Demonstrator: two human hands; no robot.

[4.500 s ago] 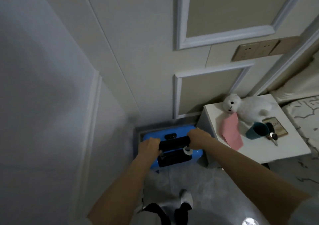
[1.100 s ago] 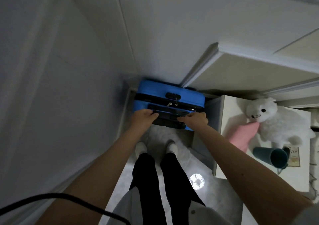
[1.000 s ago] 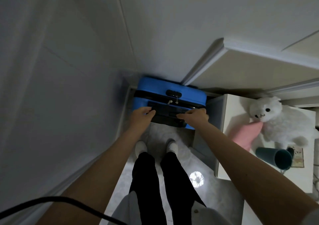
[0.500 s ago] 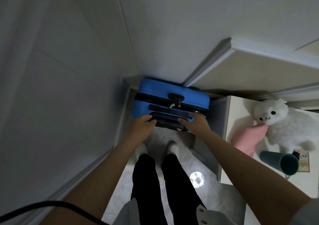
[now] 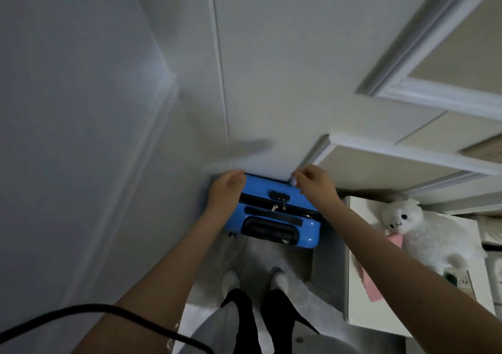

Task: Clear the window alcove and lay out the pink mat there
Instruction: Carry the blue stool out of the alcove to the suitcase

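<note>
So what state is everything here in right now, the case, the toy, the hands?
blue suitcase: upright on the floor in the corner, zipped shut, pull handle down
left hand: on the suitcase's far left corner
right hand: fingers curled at its far right corner
plush toy: lying on the white nightstand
pink cloth: draped flat, partly under the toy

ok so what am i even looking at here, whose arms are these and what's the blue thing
This is one picture from a camera worn on a person's head, looking down past their own arms to their feet. The blue thing is a hard-shell suitcase standing on the floor in a corner by the wall. The left hand rests on its far left edge; the right hand is at its far right corner, fingers curled, though a grip is unclear. At right, a white bedside table carries a plush toy and a pink cloth.
</note>
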